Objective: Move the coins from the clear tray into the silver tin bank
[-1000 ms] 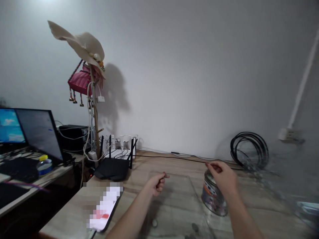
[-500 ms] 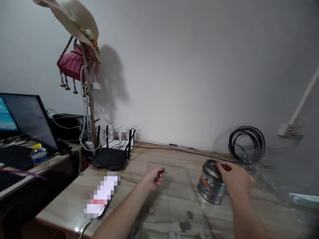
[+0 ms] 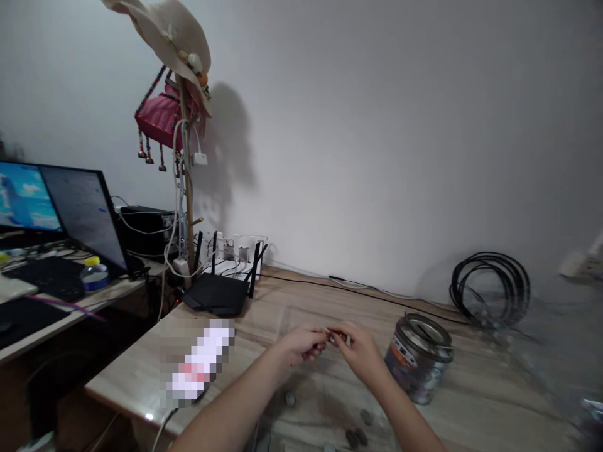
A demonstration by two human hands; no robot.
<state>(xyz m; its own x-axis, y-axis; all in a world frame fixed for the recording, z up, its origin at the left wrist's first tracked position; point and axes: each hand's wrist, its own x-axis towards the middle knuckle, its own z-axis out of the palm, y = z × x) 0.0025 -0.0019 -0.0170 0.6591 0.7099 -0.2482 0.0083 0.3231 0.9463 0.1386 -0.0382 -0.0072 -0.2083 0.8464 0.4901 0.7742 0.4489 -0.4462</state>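
Observation:
My left hand is closed around some coins, its fingertips pointing right. My right hand meets it, thumb and fingers pinching a small coin at the left fingertips; most of what lies inside both hands is hidden. Right of my right hand stands an upright metal tin with a printed label and a slot in its lid. Below the hands, loose coins lie in what looks like a clear plastic tray, and a single coin sits further left.
A phone, blurred out, lies on the left of the table with a cable. Behind it stands a black router. Coiled black cable leans at the back right, near clear plastic. Monitors and a yellow-capped bottle occupy the left desk.
My right hand has left the tin's lid and moved left to my left hand, where the fingertips now meet. The whole view has shifted slightly; the tin stays standing.

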